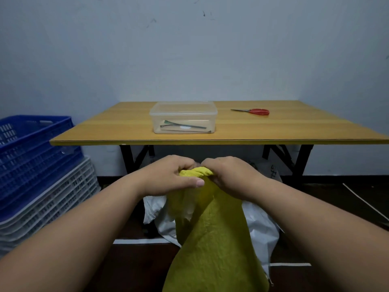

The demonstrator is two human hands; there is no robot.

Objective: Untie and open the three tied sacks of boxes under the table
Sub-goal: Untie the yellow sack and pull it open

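Observation:
A yellow-green woven sack (pixel 214 245) stands on the dark floor in front of the table, its bunched neck pulled up between my hands. My left hand (pixel 170 175) grips the left side of the neck, thumb pressed across the fabric. My right hand (pixel 229 175) pinches the right side of the same gathered top. Whether a tie is on the neck is hidden by my fingers. White sack material (pixel 261 226) lies behind and beside the yellow one. Another white sack (pixel 271 171) with dark print sits under the table, partly hidden.
The wooden table (pixel 294 131) on black folding legs holds a clear plastic box (pixel 183 116) with thin tools inside and red-handled scissors (pixel 252 111). Blue and white crates (pixel 35 165) are stacked at the left. White strips (pixel 143 241) lie on the floor.

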